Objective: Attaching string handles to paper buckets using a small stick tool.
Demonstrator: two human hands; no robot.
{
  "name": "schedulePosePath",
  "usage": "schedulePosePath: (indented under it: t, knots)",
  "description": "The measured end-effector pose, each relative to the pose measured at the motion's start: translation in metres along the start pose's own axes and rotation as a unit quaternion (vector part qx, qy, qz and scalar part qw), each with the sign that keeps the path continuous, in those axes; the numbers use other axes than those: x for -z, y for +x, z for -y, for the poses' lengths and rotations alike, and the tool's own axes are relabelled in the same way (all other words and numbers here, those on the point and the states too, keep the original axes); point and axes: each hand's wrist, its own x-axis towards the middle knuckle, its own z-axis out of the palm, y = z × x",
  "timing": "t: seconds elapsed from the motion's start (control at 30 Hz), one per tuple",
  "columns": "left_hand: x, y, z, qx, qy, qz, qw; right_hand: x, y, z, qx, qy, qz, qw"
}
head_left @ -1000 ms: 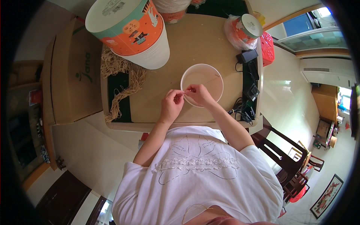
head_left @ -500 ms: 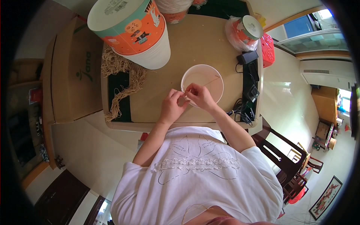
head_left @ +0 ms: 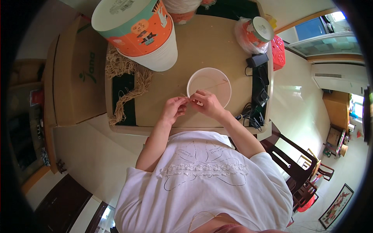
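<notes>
A white paper bucket (head_left: 219, 92) stands upright near the front of the table, its open mouth facing up. Inside it a thin tan string (head_left: 223, 82) shows, with a short end rising toward the right wall. At the bucket's left front rim my right hand (head_left: 209, 104) is closed in a pinch. My left hand (head_left: 174, 108) pinches right beside it, just left of the rim. Between the fingertips the string looks to be held, though it is too fine to see fully. A bundle of tan paper strings (head_left: 140, 83) lies at the table's left.
Stacked orange-and-white paper buckets (head_left: 145, 39) stand inverted at the back left. A plastic-wrapped bucket (head_left: 250, 35) sits back right, near a red plastic item (head_left: 278, 52). Black adapters and cables (head_left: 258, 83) line the right edge. A big cardboard box (head_left: 75, 77) is at the left.
My left hand has shifted left and slightly down, off the bucket rim. My right hand has moved slightly down and left; the fingertips still meet.
</notes>
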Motion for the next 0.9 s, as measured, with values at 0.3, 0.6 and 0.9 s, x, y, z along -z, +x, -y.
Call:
schedulePosePath:
  t: [0.3,0.6,0.9]
  knots:
    - [-0.007,-0.001,0.005,-0.125,0.112,-0.005,0.986,0.004,0.001,-0.001,-0.19,0.172,0.011,0.966]
    - [-0.018,-0.007,0.01,-0.391,0.43,-0.066,0.811,-0.001,0.001,-0.008,-0.246,0.222,0.016,0.944]
    - [-0.022,-0.011,0.01,-0.407,0.431,-0.078,0.802,-0.002,0.007,-0.019,-0.3,0.587,-0.074,0.748]
